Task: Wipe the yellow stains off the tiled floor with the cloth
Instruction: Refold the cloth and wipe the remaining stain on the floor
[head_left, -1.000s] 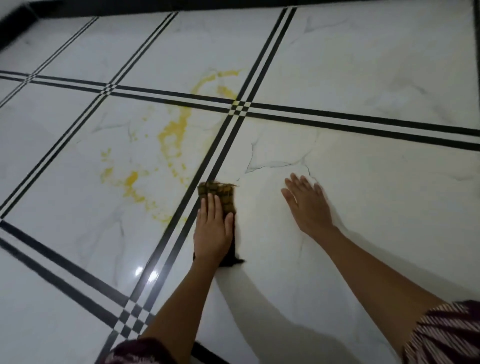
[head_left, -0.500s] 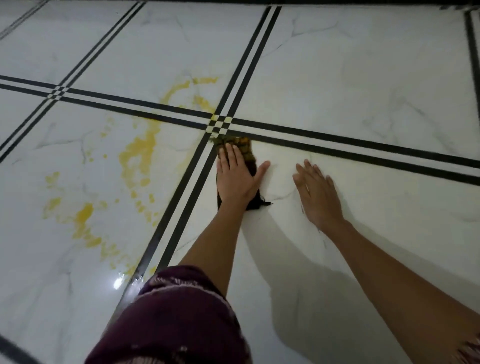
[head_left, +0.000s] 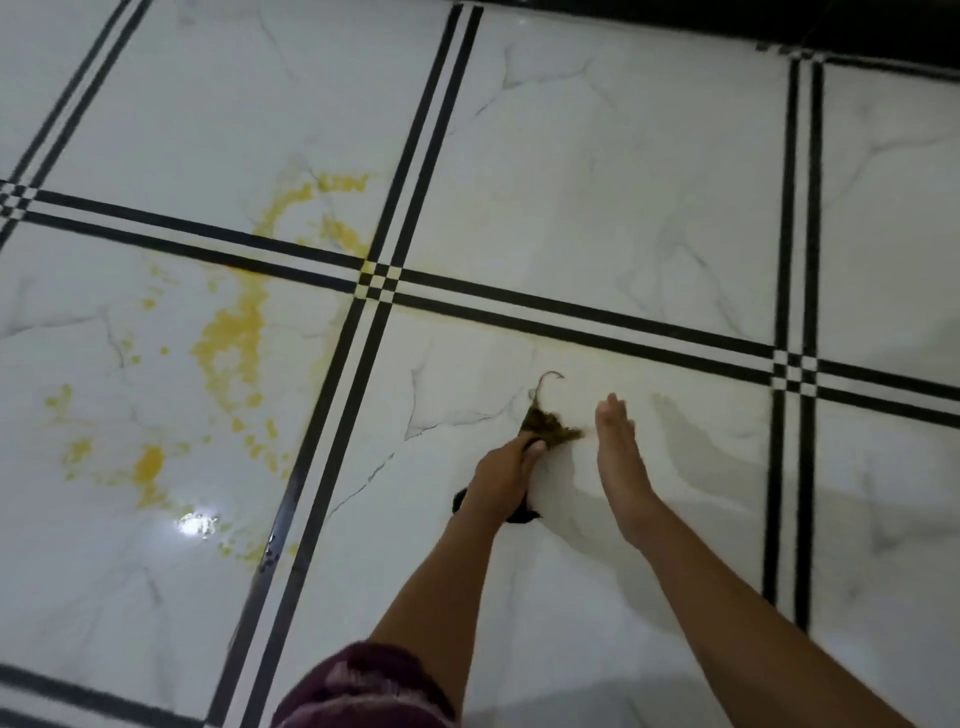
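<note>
A person's left hand (head_left: 506, 475) clutches a bunched cloth (head_left: 548, 427) on the tiled floor (head_left: 597, 208) beside yellow stains (head_left: 228, 338), right hand (head_left: 621, 457) flat-fingered and empty.

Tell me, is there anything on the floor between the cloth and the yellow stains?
Nothing that shows. The left hand holds the cloth on the tile right of the yellow stains. Only bare floor and a pair of black lines, flat in the floor, lie between them. The right hand is on the far side.

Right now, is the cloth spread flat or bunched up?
Bunched: the cloth is gathered in the left hand, frayed threads sticking up.
</note>
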